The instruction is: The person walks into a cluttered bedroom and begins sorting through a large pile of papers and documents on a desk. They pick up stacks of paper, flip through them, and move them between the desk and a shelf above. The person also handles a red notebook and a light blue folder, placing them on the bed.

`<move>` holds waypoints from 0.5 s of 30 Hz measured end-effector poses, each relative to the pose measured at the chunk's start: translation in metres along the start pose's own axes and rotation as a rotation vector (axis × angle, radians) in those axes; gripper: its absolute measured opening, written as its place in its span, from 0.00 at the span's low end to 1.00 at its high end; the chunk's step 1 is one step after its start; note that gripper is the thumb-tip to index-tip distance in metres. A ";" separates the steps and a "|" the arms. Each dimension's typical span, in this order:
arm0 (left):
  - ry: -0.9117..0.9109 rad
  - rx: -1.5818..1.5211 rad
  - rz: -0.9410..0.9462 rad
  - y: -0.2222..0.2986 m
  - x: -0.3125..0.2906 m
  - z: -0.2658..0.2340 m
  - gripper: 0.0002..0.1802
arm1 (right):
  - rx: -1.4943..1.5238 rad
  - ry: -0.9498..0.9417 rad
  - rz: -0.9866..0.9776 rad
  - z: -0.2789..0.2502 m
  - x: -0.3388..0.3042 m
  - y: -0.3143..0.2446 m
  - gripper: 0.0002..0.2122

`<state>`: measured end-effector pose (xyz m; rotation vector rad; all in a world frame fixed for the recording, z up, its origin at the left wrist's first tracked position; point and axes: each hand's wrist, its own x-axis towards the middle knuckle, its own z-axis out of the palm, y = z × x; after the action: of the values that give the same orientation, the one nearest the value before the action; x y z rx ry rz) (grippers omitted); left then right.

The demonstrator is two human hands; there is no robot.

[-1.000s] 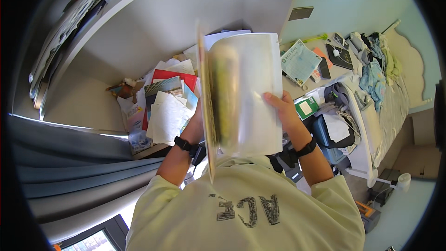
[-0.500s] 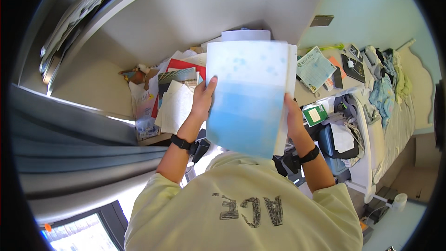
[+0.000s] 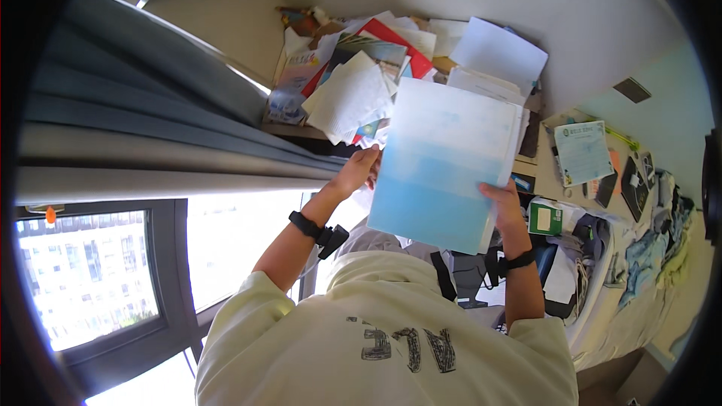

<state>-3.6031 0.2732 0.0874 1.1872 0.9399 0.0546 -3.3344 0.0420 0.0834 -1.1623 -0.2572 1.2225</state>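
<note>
I hold a large flat booklet (image 3: 444,165) with a white-to-light-blue cover up in front of me with both hands. My left hand (image 3: 359,171) grips its left edge and my right hand (image 3: 502,203) grips its lower right edge. Each wrist wears a black band. Behind the booklet lies a desk (image 3: 301,131) heaped with loose papers, a white textured sheet (image 3: 347,98) and a red folder (image 3: 391,37). My pale yellow shirt (image 3: 391,331) fills the lower middle.
A grey curtain (image 3: 150,105) hangs on the left above a window (image 3: 90,278) showing buildings outside. To the right are a light blue booklet (image 3: 583,152), a green box (image 3: 545,218), and clothes piled on a bed (image 3: 647,256).
The booklet has turned from edge-on to flat and facing me, with both hands still on it. The view has swung so that the window and curtain now show at the left.
</note>
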 end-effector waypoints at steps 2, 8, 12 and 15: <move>0.074 -0.010 -0.064 -0.032 0.001 -0.034 0.23 | 0.056 0.028 0.039 -0.004 -0.005 0.003 0.20; 0.154 -0.518 -0.295 -0.158 0.046 -0.143 0.21 | 0.092 0.166 -0.037 -0.028 -0.048 0.012 0.27; 0.186 -0.760 -0.226 -0.227 0.089 -0.180 0.21 | 0.094 0.325 -0.023 -0.033 -0.111 0.025 0.32; 0.228 -0.967 -0.195 -0.255 0.112 -0.189 0.19 | 0.144 0.476 0.037 -0.029 -0.162 0.051 0.33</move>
<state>-3.7618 0.3660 -0.1950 0.1938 1.0376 0.4436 -3.4078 -0.1132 0.0952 -1.2954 0.2071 0.9445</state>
